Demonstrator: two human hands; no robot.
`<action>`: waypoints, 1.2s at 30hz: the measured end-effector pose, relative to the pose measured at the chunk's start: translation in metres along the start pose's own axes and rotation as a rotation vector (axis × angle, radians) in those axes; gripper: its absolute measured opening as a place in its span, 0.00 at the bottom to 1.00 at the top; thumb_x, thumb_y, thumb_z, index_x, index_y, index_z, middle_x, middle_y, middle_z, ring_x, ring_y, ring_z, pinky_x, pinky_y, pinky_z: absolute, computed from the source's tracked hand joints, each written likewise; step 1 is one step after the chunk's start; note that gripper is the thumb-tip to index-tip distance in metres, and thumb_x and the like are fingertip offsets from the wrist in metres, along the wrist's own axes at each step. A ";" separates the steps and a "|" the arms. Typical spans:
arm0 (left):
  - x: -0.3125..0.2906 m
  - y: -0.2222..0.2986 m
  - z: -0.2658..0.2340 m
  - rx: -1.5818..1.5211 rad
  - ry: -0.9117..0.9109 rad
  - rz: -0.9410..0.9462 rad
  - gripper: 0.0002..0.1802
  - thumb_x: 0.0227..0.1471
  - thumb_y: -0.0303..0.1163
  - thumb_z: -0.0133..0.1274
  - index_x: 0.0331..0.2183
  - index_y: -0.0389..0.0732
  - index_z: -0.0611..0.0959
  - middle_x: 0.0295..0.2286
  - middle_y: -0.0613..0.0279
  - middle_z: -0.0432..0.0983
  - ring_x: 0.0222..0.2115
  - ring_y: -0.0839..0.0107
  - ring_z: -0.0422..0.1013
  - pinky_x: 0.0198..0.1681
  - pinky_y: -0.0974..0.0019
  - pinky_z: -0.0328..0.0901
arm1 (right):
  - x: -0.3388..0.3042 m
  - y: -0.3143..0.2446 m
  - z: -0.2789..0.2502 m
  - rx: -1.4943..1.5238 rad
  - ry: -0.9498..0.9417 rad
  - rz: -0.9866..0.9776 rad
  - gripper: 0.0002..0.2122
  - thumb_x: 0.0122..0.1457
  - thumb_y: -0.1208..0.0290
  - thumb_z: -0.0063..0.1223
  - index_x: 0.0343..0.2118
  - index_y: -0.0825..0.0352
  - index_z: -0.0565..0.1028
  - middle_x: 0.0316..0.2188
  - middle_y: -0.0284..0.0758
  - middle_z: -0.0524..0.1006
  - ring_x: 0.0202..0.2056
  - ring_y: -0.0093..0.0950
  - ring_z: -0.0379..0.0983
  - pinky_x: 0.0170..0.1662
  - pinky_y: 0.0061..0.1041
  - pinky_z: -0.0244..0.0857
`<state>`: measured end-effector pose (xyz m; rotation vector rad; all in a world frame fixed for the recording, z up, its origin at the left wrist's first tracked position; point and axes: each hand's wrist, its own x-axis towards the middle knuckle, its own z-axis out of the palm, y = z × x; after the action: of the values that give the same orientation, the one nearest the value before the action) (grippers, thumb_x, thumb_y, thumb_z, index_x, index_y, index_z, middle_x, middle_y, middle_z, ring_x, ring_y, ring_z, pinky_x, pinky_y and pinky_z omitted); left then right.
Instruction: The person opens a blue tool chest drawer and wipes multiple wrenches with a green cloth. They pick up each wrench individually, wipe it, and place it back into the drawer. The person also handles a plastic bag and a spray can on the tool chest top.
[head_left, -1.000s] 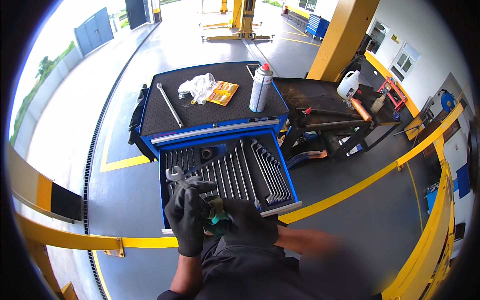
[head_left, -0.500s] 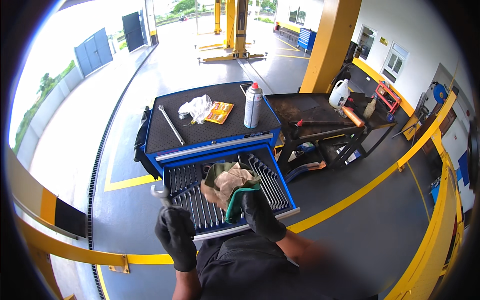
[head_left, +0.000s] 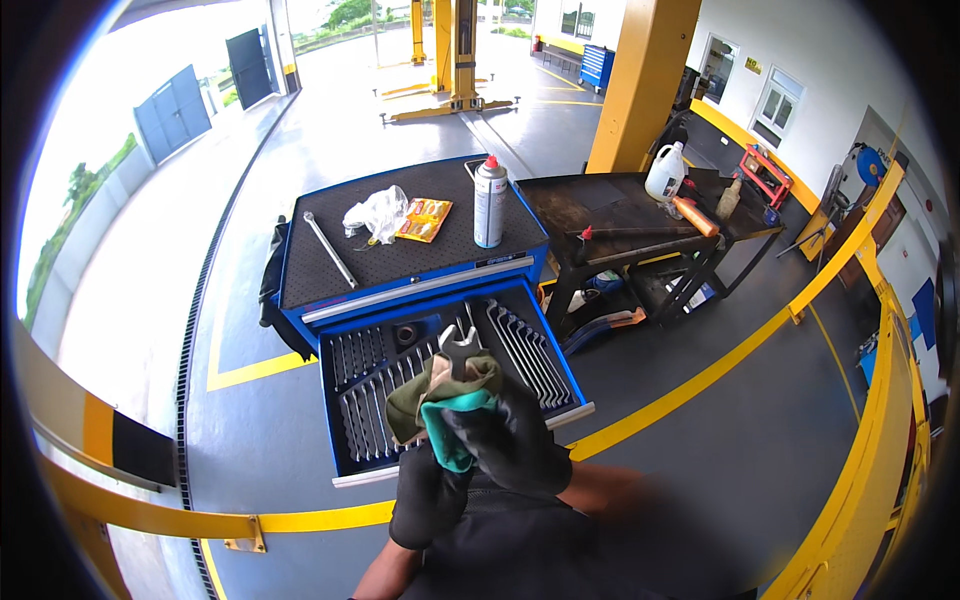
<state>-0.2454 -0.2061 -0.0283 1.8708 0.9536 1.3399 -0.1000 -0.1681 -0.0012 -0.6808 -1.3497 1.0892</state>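
Both of my hands, in black gloves, meet above the open tool drawer (head_left: 410, 468). My right hand (head_left: 518, 445) is closed on a green and camouflage rag (head_left: 408, 408), bunched around an open-end wrench (head_left: 460, 346). Only the wrench's jaws stick out above the cloth; its shaft is covered. Just below, my left hand (head_left: 428, 497) is closed on the wrench's lower part, which the glove and rag mostly hide. Rows of wrenches (head_left: 525, 350) lie in the drawer under the hands.
On the blue tool cabinet's black top (head_left: 300, 275) are a long wrench (head_left: 330, 250), a plastic bag (head_left: 378, 213), a yellow packet (head_left: 424, 220) and a spray can (head_left: 489, 203). Beside it stands a dark metal bench (head_left: 560, 215) with a white jug (head_left: 665, 172). Yellow rails (head_left: 330, 518) curve around me.
My left hand has brought the wrench right, from the drawer's left side to the rag. The rag, held out by my right hand before, now wraps the wrench below its jaws.
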 end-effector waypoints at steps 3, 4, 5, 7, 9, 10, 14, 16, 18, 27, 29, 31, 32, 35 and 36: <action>0.001 0.011 0.000 -0.049 -0.055 -0.153 0.08 0.61 0.28 0.47 0.35 0.34 0.79 0.26 0.46 0.77 0.28 0.48 0.76 0.29 0.60 0.67 | 0.000 0.003 -0.007 -0.010 -0.071 0.025 0.17 0.63 0.69 0.55 0.53 0.70 0.70 0.39 0.34 0.79 0.38 0.17 0.76 0.38 0.20 0.70; 0.000 0.012 -0.002 -0.080 -0.085 -0.222 0.09 0.61 0.28 0.47 0.35 0.34 0.79 0.26 0.46 0.77 0.27 0.49 0.76 0.29 0.60 0.67 | 0.004 -0.002 -0.009 0.076 0.006 0.071 0.17 0.63 0.69 0.55 0.52 0.70 0.71 0.38 0.34 0.79 0.39 0.18 0.76 0.39 0.20 0.71; -0.003 0.012 -0.003 -0.074 -0.127 -0.283 0.10 0.62 0.30 0.46 0.35 0.35 0.79 0.27 0.48 0.78 0.27 0.52 0.77 0.30 0.61 0.67 | 0.009 -0.009 -0.009 0.162 0.083 0.118 0.16 0.63 0.69 0.55 0.51 0.70 0.71 0.38 0.35 0.80 0.39 0.19 0.77 0.40 0.21 0.71; -0.004 0.012 0.001 -0.063 -0.158 -0.250 0.10 0.62 0.30 0.47 0.35 0.35 0.79 0.27 0.49 0.78 0.27 0.54 0.77 0.31 0.62 0.67 | 0.014 -0.018 -0.007 0.291 0.159 0.082 0.13 0.63 0.71 0.53 0.48 0.71 0.72 0.36 0.33 0.79 0.36 0.18 0.76 0.40 0.19 0.71; -0.008 0.006 0.005 -0.068 -0.179 -0.185 0.10 0.62 0.31 0.47 0.34 0.36 0.79 0.26 0.51 0.78 0.27 0.57 0.76 0.31 0.63 0.67 | 0.006 -0.012 0.000 0.049 0.091 -0.023 0.12 0.63 0.73 0.53 0.47 0.71 0.72 0.35 0.32 0.79 0.36 0.17 0.76 0.38 0.18 0.70; -0.014 -0.001 0.007 -0.053 -0.117 -0.182 0.10 0.62 0.30 0.47 0.34 0.36 0.79 0.26 0.51 0.78 0.27 0.58 0.76 0.31 0.63 0.66 | 0.001 -0.005 0.004 -0.065 0.062 -0.073 0.12 0.63 0.74 0.53 0.47 0.71 0.72 0.35 0.32 0.79 0.35 0.16 0.76 0.38 0.18 0.70; -0.012 0.004 0.007 -0.141 -0.078 -0.271 0.09 0.62 0.29 0.46 0.32 0.36 0.79 0.25 0.51 0.77 0.24 0.56 0.75 0.29 0.62 0.66 | 0.008 -0.004 -0.009 0.001 0.048 0.089 0.12 0.62 0.71 0.56 0.45 0.72 0.73 0.36 0.34 0.79 0.36 0.19 0.77 0.38 0.21 0.71; -0.009 0.003 0.007 -0.127 -0.149 -0.249 0.09 0.61 0.28 0.47 0.31 0.36 0.79 0.23 0.51 0.77 0.23 0.55 0.74 0.28 0.61 0.66 | 0.018 -0.012 -0.010 0.064 0.209 0.009 0.10 0.62 0.72 0.56 0.42 0.71 0.74 0.34 0.32 0.79 0.33 0.18 0.77 0.37 0.20 0.72; -0.011 -0.001 0.012 -0.074 -0.143 -0.166 0.09 0.60 0.27 0.47 0.30 0.35 0.79 0.21 0.51 0.76 0.22 0.56 0.74 0.27 0.61 0.66 | 0.016 -0.010 -0.006 0.183 0.331 -0.029 0.09 0.62 0.72 0.56 0.41 0.71 0.75 0.34 0.31 0.79 0.32 0.17 0.77 0.36 0.20 0.72; -0.013 -0.005 0.011 -0.164 -0.136 -0.230 0.16 0.65 0.34 0.44 0.30 0.33 0.77 0.21 0.58 0.74 0.20 0.69 0.66 0.26 0.67 0.62 | 0.017 -0.008 -0.014 0.065 0.147 0.131 0.11 0.60 0.76 0.57 0.44 0.71 0.74 0.35 0.33 0.79 0.33 0.18 0.77 0.36 0.19 0.72; -0.010 0.000 0.010 -0.128 -0.181 -0.257 0.19 0.66 0.36 0.44 0.29 0.32 0.77 0.21 0.58 0.74 0.22 0.72 0.69 0.28 0.67 0.63 | 0.011 0.001 -0.007 0.042 0.108 0.130 0.10 0.61 0.74 0.56 0.43 0.71 0.74 0.34 0.32 0.79 0.34 0.17 0.76 0.36 0.19 0.71; -0.018 -0.018 0.013 -0.131 -0.046 -0.123 0.12 0.63 0.31 0.46 0.34 0.33 0.79 0.23 0.53 0.75 0.22 0.59 0.70 0.28 0.62 0.64 | 0.000 0.003 -0.005 -0.110 -0.103 0.145 0.09 0.61 0.73 0.56 0.43 0.71 0.75 0.34 0.32 0.80 0.35 0.17 0.77 0.37 0.19 0.71; -0.023 -0.023 0.012 -0.126 0.017 -0.058 0.09 0.61 0.29 0.47 0.36 0.34 0.80 0.23 0.50 0.76 0.21 0.52 0.70 0.28 0.60 0.65 | -0.001 0.003 -0.009 -0.106 -0.121 0.143 0.09 0.61 0.73 0.56 0.43 0.71 0.75 0.34 0.32 0.80 0.35 0.18 0.77 0.37 0.19 0.71; -0.021 -0.011 0.005 -0.112 -0.105 -0.231 0.09 0.60 0.28 0.48 0.37 0.34 0.80 0.24 0.51 0.77 0.23 0.54 0.73 0.29 0.61 0.66 | 0.005 0.008 -0.012 -0.167 -0.076 0.104 0.10 0.62 0.71 0.56 0.43 0.71 0.76 0.34 0.32 0.80 0.34 0.18 0.77 0.37 0.20 0.72; -0.017 -0.009 0.006 -0.113 -0.144 -0.259 0.09 0.60 0.28 0.48 0.37 0.34 0.80 0.24 0.51 0.77 0.23 0.54 0.74 0.29 0.62 0.66 | 0.008 0.003 -0.011 -0.230 -0.001 0.071 0.11 0.62 0.71 0.56 0.43 0.71 0.76 0.34 0.32 0.80 0.34 0.19 0.77 0.37 0.20 0.72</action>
<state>-0.2451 -0.2163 -0.0456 1.6698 0.9859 1.0679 -0.0908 -0.1573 -0.0025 -0.9026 -1.4746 0.9981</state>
